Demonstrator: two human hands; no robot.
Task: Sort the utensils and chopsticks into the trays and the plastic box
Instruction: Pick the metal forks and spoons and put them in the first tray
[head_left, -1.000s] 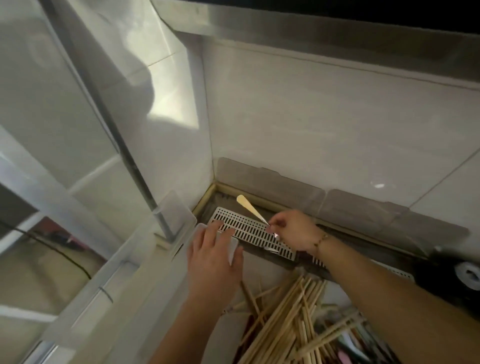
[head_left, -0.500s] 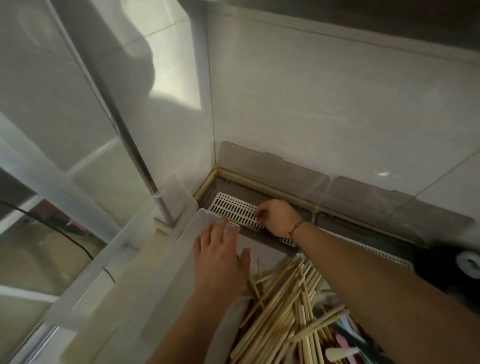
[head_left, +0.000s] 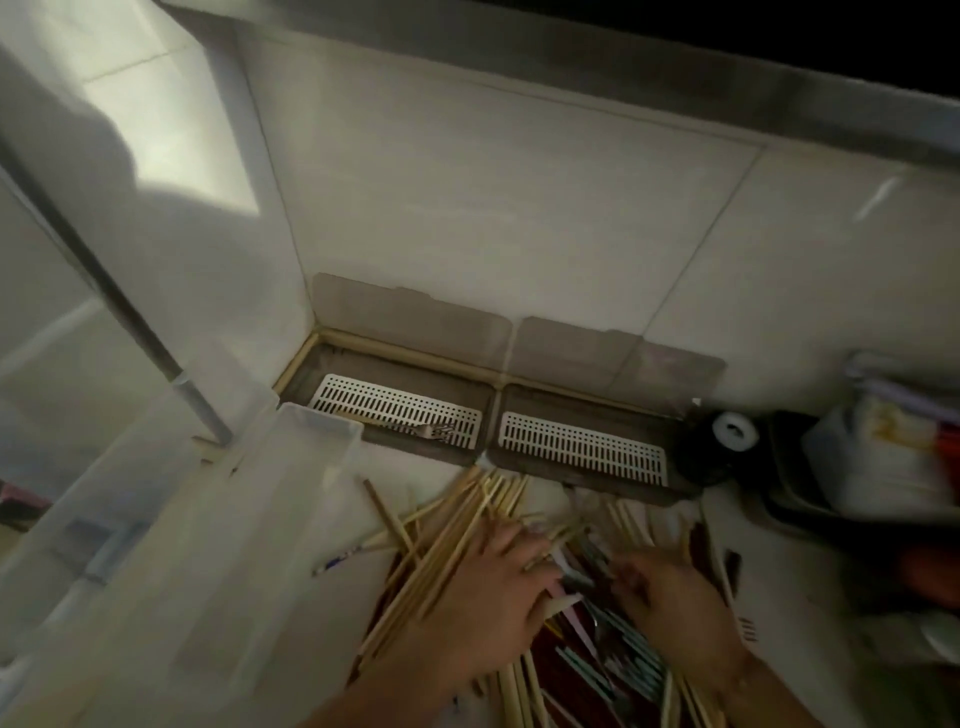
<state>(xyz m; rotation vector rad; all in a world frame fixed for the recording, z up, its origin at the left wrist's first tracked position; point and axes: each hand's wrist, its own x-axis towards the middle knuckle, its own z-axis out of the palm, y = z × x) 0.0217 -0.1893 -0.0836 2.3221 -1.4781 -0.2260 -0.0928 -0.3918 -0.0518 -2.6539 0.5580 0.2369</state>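
Both of your hands are down in the heap of wooden chopsticks (head_left: 457, 540) on the bench (head_left: 810, 613). Your left hand (head_left: 488, 597) lies over the chopsticks with its fingers (head_left: 524, 545) loosely curled; the blur keeps you from telling whether they grip any. Your right hand (head_left: 670, 597) sits among the darker mixed utensils (head_left: 618, 654), fingers bent, and again you cannot tell if it holds one. Against the tiled wall (head_left: 519, 218) stand two trays with white slotted inserts: the left tray (head_left: 395, 405) has a fork (head_left: 434, 431) lying in it, the right tray (head_left: 582, 447) sits just beside it. The clear plastic box (head_left: 218, 519) stands to your left.
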